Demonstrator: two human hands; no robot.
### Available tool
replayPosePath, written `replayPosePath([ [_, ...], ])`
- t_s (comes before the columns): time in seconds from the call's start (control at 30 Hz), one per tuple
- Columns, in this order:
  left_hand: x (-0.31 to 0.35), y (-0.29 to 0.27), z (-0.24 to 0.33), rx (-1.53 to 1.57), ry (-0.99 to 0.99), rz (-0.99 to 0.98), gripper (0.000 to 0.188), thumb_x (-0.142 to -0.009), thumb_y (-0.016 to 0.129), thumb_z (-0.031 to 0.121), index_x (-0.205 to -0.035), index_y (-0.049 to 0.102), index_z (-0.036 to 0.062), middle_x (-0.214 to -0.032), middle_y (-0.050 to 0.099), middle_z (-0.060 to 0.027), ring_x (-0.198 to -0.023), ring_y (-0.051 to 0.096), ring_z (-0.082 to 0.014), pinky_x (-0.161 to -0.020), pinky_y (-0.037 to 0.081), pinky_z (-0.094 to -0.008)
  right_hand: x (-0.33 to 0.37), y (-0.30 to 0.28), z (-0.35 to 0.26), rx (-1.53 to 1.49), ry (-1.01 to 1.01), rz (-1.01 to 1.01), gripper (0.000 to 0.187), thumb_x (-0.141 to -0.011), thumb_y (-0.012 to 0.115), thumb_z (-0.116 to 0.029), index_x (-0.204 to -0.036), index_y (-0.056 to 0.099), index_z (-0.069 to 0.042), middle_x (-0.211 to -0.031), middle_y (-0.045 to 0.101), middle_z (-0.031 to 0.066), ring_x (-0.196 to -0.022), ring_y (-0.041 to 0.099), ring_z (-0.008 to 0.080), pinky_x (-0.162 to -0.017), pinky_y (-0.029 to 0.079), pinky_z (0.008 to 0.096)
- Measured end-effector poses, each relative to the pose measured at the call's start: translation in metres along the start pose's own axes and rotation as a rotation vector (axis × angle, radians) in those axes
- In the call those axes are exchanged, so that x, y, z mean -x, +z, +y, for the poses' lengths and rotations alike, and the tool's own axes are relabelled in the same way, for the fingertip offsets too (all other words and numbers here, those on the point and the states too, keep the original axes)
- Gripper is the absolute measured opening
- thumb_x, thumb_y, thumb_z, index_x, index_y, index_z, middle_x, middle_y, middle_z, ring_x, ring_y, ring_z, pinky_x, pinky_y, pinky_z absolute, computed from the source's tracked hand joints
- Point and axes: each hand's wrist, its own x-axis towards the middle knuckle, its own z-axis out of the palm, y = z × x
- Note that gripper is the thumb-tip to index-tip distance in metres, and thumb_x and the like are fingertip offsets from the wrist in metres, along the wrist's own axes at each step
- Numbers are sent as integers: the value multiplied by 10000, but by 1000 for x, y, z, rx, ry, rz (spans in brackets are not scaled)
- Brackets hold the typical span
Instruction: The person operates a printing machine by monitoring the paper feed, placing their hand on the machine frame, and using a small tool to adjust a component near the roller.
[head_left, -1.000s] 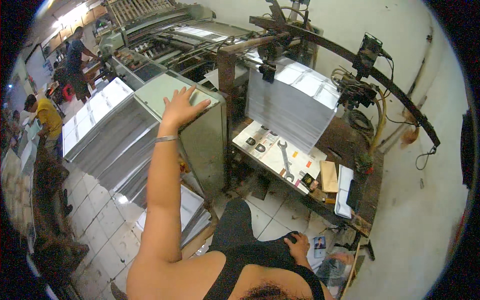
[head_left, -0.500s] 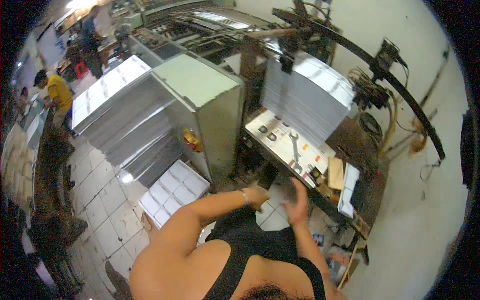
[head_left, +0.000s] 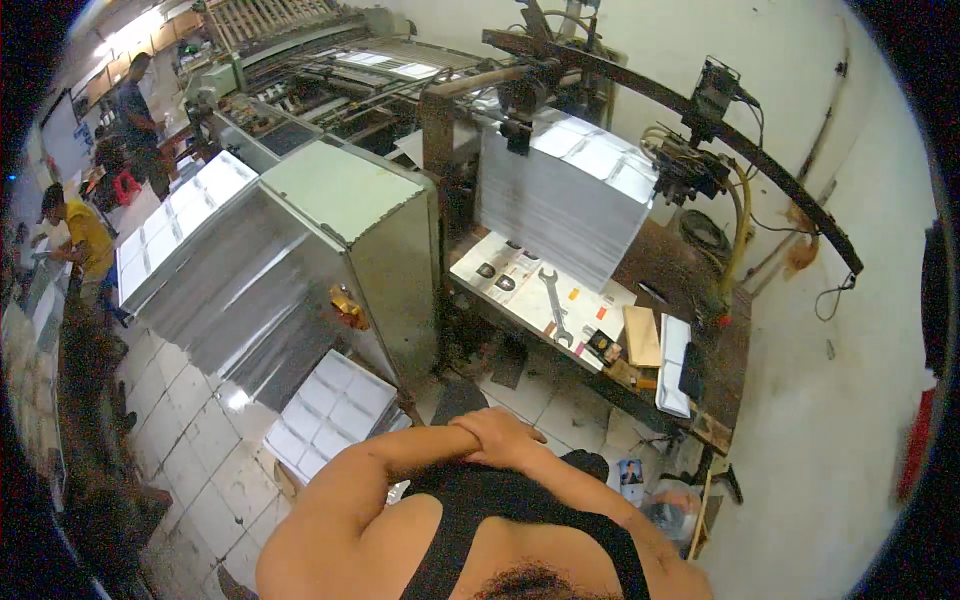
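My right hand [head_left: 503,438] is closed around my left wrist, in front of my body. Most of my left hand [head_left: 541,437] lies hidden beneath it, with only a small part showing past the right hand, so its fingers cannot be read. Just ahead is a worktable with a large open-ended wrench [head_left: 554,306], a wooden block [head_left: 641,337] and a small dark box [head_left: 602,345]; neither hand touches them. Left of my arms, a low stack of printed sheets [head_left: 330,412] sits near the floor.
A tall sheet stack [head_left: 190,225] stands at left beside a pale green machine cabinet [head_left: 345,190]. Another paper stack [head_left: 565,200] rests on the table under a curved metal bar [head_left: 640,70]. Two people, one in yellow [head_left: 88,238], one in dark clothes [head_left: 137,115], are at far left.
My hands were apart, the right one raised with fingers spread. Now the right hand has come left and clasped my left wrist. The view has shifted slightly.
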Motion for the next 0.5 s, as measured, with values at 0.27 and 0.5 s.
replayPosePath([
  [0.27,19,-3,12,279,-12,-23,754,-812,763,237,-1495,454,152,-1508,461,-191,-1381,468,-364,-1159,371,-467,22,7,5,-122,-110,399,581,-717,868,-415,-1180,665,-128,-1169,675,143,-1113,625,394,-976,489,491],
  [0.5,121,-38,-13,29,-70,17,1055,-747,833,228,-1621,244,240,-1659,199,-248,-1520,252,-430,-1205,274,-545,124,7,43,-86,343,503,713,-739,834,-556,-1243,632,-93,-1224,653,162,-1161,597,404,-1006,471,488],
])
